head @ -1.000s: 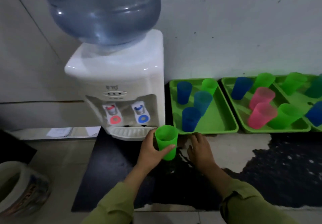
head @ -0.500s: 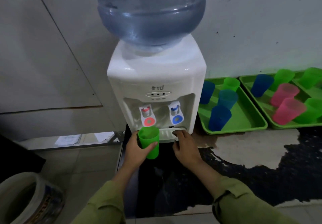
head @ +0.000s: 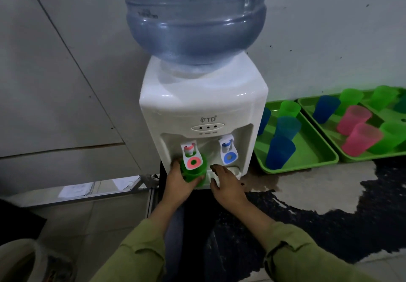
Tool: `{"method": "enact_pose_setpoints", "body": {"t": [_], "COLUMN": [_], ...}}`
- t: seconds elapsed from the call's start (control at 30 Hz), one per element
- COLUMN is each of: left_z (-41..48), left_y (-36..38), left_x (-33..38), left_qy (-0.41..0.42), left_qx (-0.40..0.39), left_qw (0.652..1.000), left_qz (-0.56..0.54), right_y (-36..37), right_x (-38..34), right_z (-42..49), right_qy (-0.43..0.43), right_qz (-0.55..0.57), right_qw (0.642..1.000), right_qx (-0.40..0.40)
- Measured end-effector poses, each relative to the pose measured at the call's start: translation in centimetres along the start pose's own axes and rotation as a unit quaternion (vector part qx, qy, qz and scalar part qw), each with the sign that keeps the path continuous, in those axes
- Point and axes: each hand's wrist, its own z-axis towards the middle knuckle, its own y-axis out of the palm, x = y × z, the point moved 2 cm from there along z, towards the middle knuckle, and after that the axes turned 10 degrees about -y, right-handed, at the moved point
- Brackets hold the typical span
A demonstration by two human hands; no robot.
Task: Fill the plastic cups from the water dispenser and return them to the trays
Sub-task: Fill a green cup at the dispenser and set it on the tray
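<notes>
Standing on worn black counter, white dispenser, left grip clasping green cup, right grip spread.

White dispenser, red tap, blue tap, blue bottle; green trays hold green, blue, pink cups.

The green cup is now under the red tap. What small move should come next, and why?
Probably push the green cup back against the red tap's lever so water starts. The left hand already has its grip around the cup, directly below that tap, and the right hand rests open on the drip tray. Whether water flows already I cannot tell.
</notes>
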Motion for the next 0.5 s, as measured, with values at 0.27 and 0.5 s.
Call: {"method": "enact_pose_setpoints", "body": {"t": [0.27,0.5], "left_z": [-0.4,-1.4], "left_y": [-0.1,-0.7], "left_x": [-0.1,1.6], "left_qy": [0.002,0.061], "left_qx": [-0.024,0.02], "left_qw": [0.999,0.998], "left_qz": [-0.03,0.006], "right_y": [1.9,3.2], "right_x": [0.5,-0.1], "right_z": [0.6,2.0], "right_qy": [0.063,0.102], "right_qz": [0.081,0.154], "right_qw": [0.992,0.983], "right_qx": [-0.068,-0.022]}}
